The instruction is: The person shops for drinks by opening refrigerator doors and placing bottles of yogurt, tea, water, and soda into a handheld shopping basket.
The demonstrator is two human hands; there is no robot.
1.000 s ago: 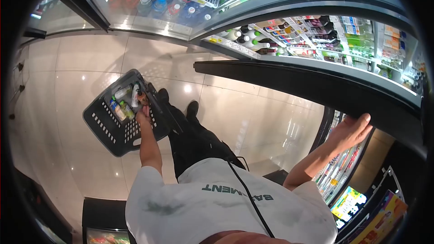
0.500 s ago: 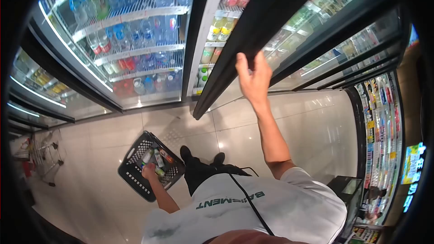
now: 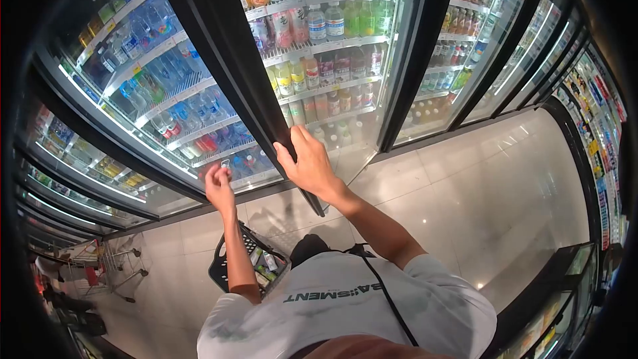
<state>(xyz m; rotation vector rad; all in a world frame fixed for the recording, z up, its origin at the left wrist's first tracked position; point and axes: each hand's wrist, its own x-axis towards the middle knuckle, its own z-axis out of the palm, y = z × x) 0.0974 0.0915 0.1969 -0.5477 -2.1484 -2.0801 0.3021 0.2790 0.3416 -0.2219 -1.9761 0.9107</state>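
My right hand (image 3: 311, 165) grips the dark edge of a glass cooler door (image 3: 229, 53), which stands swung out toward me. My left hand (image 3: 220, 189) is raised in front of the lower shelves to the left, fingers loosely curled and somewhat blurred; I see nothing held in it. Behind it, water bottles (image 3: 206, 110) fill the cooler shelves. Below my left forearm a black shopping basket (image 3: 218, 267) rests on the floor, partly hidden by that arm. Several small packages (image 3: 269, 260) lie inside it.
More drinks (image 3: 325, 23) stand on shelves behind the door's glass. Further closed cooler doors (image 3: 458, 46) run to the right, toward a curved open display (image 3: 595, 139). A shopping cart (image 3: 123, 262) is at the left, and a low dark case (image 3: 551, 306) at lower right.
My left hand has left the basket and risen toward the cooler. My right hand, still at the door edge, now appears lower and further left with the door. The view has turned right.
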